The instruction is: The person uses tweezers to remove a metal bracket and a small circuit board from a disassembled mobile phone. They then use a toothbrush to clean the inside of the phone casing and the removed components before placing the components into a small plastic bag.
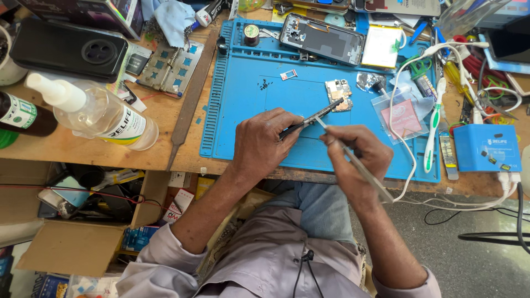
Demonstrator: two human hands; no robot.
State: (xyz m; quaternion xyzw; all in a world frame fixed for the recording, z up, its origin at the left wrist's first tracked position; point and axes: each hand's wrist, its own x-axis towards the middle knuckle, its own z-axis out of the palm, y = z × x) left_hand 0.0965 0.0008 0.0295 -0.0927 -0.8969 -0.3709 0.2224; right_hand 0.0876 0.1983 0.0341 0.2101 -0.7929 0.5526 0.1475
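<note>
Left hand (264, 144) pinches a thin dark phone part (312, 118) edge-up, raised just over the blue mat (243, 121), exposing its rim. Right hand (356, 160) grips tweezers (353, 163), tip at that rim (circuit board (338, 95) lies beyond).

Pale grey shirt — sleeves rolled up — blue jeans.

I sit at a phone repair workshop. My wooden surface (165, 132) carries a blue repair mat (248, 121), an opened phone (322, 38), a loose circuit board (339, 95), a spray bottle (94, 113), cables (408, 77) and a small blue power box (487, 148). Cardboard boxes (72, 243) of parts sit underneath.
</note>
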